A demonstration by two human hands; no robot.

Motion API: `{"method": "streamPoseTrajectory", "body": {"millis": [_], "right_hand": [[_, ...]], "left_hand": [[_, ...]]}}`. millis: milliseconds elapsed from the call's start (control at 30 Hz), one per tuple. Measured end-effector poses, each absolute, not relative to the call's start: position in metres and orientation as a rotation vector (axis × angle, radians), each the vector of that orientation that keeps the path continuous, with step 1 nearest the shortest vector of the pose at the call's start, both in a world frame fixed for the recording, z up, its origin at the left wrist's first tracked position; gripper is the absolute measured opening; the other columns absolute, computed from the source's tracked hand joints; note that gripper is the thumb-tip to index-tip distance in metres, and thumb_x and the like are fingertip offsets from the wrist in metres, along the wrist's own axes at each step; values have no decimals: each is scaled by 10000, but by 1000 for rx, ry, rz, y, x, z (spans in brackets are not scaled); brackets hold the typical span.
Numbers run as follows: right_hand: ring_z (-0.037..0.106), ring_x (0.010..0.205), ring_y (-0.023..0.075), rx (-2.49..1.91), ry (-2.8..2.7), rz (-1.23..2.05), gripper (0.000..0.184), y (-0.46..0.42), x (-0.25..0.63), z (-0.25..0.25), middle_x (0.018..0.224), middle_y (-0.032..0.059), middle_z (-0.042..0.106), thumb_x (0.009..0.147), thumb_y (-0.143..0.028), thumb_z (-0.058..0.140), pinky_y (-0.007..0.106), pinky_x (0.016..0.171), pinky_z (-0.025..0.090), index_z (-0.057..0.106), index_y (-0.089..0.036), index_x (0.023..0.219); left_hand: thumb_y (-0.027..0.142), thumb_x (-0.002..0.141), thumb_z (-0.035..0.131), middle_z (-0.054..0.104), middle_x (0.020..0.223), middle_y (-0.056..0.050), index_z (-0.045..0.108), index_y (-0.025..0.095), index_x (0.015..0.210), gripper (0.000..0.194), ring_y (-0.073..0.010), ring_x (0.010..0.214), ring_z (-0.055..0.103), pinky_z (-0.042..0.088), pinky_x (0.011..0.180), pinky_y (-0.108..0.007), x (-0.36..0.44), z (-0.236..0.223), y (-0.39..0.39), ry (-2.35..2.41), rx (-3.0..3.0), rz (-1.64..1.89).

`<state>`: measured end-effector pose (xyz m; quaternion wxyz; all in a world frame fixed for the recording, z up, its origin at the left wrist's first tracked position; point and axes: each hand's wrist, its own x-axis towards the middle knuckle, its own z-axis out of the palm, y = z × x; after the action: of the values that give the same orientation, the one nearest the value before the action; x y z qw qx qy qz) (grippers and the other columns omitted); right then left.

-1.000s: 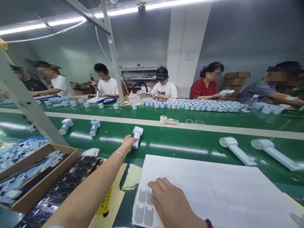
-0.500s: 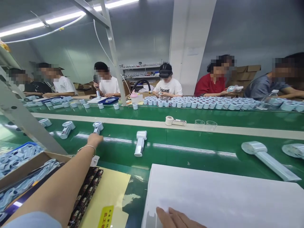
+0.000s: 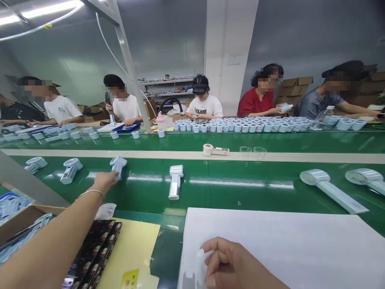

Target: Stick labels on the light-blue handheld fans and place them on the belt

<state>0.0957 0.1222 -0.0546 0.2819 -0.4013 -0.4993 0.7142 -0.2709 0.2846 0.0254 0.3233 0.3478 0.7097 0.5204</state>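
Observation:
On the left, my left hand (image 3: pixel 105 182) has its fingers closed round the handle of a light-blue handheld fan housing (image 3: pixel 118 163) with a round head. The housing is tilted, over the green belt. My right hand (image 3: pixel 230 261) is over the left part of a white paper stack (image 3: pixel 279 241), its fingers curled and the index finger bent toward the thumb. A small whitish thing (image 3: pixel 200 253) shows at the index fingertip; I cannot make out its kind. To the right of my left hand, another fan housing (image 3: pixel 175 182) lies on the belt.
More housings (image 3: pixel 71 170) lie on the green belt (image 3: pixel 228 192), a large one (image 3: pixel 333 190) at right. Beyond a pale strip are clear cups (image 3: pixel 259 152) and rows of light-blue rings (image 3: pixel 240 126). Several co-workers sit opposite. Dark boards (image 3: pixel 96 249) and a metal post (image 3: pixel 126 52) stand left.
The housing in my left hand has turned and tilts differently. My right hand, earlier flat at the paper's lower edge, has come further over the sheet and curled. The view has shifted right.

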Motion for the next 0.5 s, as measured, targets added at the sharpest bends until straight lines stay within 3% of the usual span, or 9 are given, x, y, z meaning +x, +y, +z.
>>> {"method": "streamPoseTrajectory", "body": {"millis": [167,333,400,500], "right_hand": [[661,837,209,-1060,-1238,1941,399,122,95,-44,715,-13,716,596,-177,783,348,863,460,632,-185,965],[661,779,203,-1075,-1240,1969,402,124,95,-28,733,10,724,543,-184,808,357,816,479,636,-174,906],[657,745,194,-1074,-1253,1968,409,124,99,-17,739,12,725,529,-193,831,361,815,475,646,-169,893],[660,793,191,-1073,-1267,1885,424,116,111,3,768,0,721,575,-224,849,368,872,450,659,-178,951]], "left_hand": [[163,950,536,634,957,-42,596,122,1065,137,-133,807,636,570,680,-271,-221,46,252,1358,749,1634],[-81,857,346,531,758,-38,607,30,1052,344,-63,616,508,489,562,-137,-169,81,190,990,727,1604],[-27,878,352,522,735,-52,624,-2,1081,341,-65,552,463,440,468,-135,-152,89,162,896,749,1556],[283,972,356,573,744,-112,643,-40,1086,447,-109,500,462,443,393,-218,-131,89,121,854,783,1483]]}}
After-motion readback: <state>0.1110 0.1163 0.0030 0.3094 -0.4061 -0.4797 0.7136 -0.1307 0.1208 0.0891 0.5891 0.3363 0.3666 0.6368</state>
